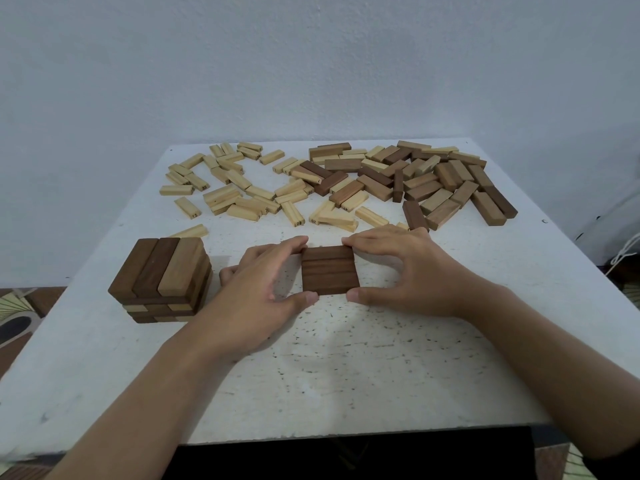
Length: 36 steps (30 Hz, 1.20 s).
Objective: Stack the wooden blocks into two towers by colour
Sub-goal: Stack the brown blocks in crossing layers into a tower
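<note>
Forefingers [294, 243] and thumbs of the left hand [263, 289] and right hand [398, 275] pinch the corners of a square of three dark wooden blocks [329, 270] lying flat on the white table [346, 358]. A short tower [162, 278] of mixed colours stands to its left; loose pale blocks [225, 188] and brown blocks [443, 181] lie scattered on the far side.

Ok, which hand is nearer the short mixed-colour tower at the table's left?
Left. The left hand sits just right of the tower, apart from it, pinching the dark three-block layer; the right hand pinches that layer's far side, further right.
</note>
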Each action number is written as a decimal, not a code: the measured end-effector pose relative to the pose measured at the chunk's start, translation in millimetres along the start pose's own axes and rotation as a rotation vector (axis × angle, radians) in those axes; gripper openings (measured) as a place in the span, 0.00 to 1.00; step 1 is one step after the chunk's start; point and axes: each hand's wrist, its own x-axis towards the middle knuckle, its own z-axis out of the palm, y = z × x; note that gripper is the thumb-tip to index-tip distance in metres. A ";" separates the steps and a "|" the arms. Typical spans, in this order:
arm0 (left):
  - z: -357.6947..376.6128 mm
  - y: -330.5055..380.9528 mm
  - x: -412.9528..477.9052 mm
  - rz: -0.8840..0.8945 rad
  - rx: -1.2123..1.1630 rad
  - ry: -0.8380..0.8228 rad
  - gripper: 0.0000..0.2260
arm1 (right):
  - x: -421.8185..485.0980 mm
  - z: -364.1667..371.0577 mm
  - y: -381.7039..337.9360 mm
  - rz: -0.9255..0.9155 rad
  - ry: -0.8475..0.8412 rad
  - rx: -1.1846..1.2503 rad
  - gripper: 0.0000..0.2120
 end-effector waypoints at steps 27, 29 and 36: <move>-3.7 10.1 -4.2 0.012 0.031 -0.001 0.30 | 2.1 0.2 9.9 -0.024 -0.022 0.061 0.39; -4.0 9.7 -4.3 0.003 0.030 -0.003 0.30 | 3.4 1.5 12.3 -0.036 -0.021 0.080 0.38; -4.7 9.0 -6.8 0.098 0.038 -0.035 0.30 | 5.7 3.7 17.5 -0.068 -0.017 0.073 0.34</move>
